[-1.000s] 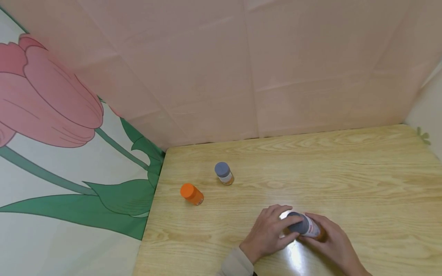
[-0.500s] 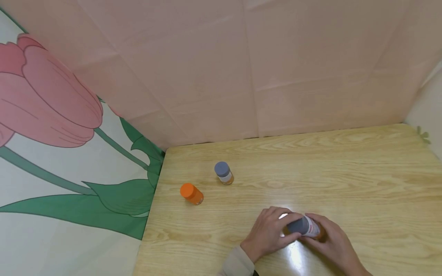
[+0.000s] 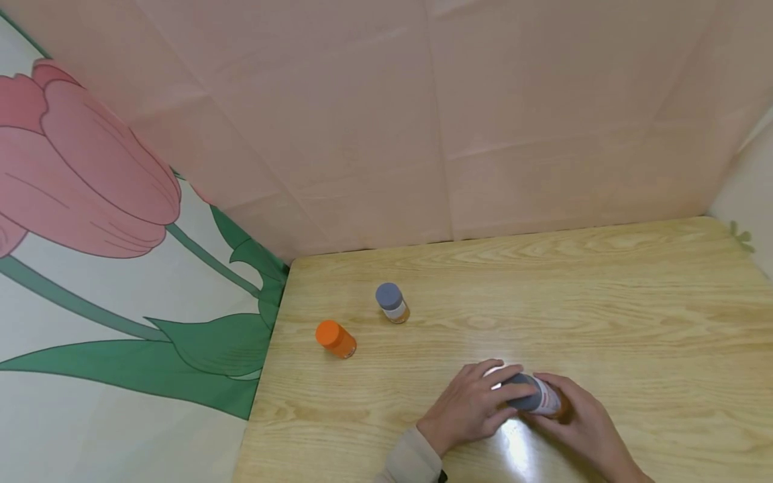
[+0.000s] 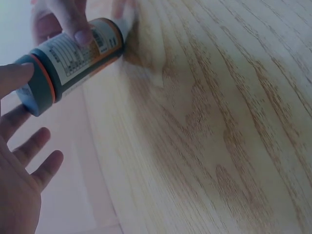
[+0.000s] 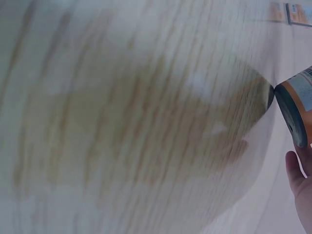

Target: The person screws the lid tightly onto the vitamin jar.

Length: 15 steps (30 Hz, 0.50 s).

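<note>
A bottle with a dark grey-blue cap, a white label and orange bands is tilted over the table, its cap end toward the left. My left hand pinches the cap between thumb and forefinger; in the left wrist view its other fingers stretch away from the cap. From the other side, my right hand grips the bottle's body, hiding part of it. The right wrist view catches the dark base at its edge, close to the tabletop.
Left on the wood-grain table stand an orange bottle and, just behind it, a small blue-capped jar. A pink cloth hangs along the back edge. A tulip-printed sheet covers the left side.
My left fingers have shifted around the cap, first curling further over it, then drawing back and spreading. The right hand stays around the body, and the two standing containers have not moved.
</note>
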Each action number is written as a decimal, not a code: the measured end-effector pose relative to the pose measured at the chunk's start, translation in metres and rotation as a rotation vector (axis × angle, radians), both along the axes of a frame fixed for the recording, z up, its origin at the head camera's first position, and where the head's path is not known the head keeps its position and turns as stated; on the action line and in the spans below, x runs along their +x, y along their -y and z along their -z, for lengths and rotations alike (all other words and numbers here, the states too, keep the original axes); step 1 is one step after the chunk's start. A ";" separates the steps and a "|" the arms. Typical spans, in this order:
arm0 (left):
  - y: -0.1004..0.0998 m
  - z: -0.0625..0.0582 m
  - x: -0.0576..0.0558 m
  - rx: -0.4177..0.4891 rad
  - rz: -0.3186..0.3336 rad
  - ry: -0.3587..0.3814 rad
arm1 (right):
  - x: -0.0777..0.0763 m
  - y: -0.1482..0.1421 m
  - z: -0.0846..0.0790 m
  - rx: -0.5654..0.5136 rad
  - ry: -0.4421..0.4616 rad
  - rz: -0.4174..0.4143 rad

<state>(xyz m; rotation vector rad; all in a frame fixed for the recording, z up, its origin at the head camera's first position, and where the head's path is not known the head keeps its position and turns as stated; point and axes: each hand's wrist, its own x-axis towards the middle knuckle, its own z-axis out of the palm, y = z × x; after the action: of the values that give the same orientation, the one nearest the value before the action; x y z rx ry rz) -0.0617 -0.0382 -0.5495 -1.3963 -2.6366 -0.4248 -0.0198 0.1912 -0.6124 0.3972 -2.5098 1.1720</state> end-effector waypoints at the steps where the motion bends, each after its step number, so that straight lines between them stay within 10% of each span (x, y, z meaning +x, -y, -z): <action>1: 0.000 0.000 0.000 -0.009 0.004 -0.016 | 0.000 0.000 0.000 0.001 -0.004 -0.001; 15: -0.003 -0.003 0.002 -0.007 0.002 -0.021 | 0.003 0.008 -0.008 -0.032 0.074 0.015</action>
<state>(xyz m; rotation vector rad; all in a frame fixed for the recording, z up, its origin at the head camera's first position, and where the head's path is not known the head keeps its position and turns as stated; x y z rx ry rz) -0.0599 -0.0350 -0.5469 -1.3979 -2.6225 -0.3989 -0.0168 0.1829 -0.6040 0.3316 -2.5485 1.2409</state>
